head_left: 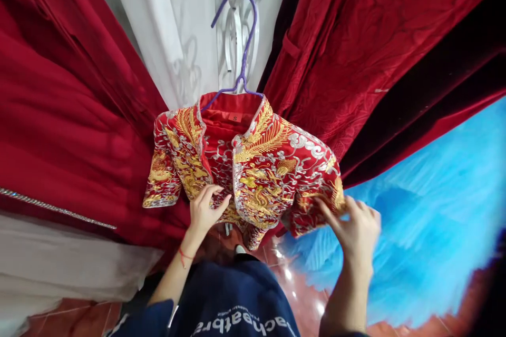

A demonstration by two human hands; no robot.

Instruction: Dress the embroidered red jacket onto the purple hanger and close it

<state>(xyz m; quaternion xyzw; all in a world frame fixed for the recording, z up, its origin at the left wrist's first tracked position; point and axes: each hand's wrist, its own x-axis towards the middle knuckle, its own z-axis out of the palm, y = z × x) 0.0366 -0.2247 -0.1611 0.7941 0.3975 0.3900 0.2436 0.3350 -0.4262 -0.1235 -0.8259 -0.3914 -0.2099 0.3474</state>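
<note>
A red jacket thick with gold and silver embroidery hangs in front of me on a purple hanger. My left hand rests on the lower front panel, fingers curled on the hem near the opening. My right hand pinches the cuff of the jacket's right-side sleeve, slightly blurred. A red string is tied round my left wrist.
Red gowns hang to the left and the right. White sheer fabric hangs behind the jacket. A bright blue tulle skirt fills the lower right. A white garment lies lower left above a glossy reddish floor.
</note>
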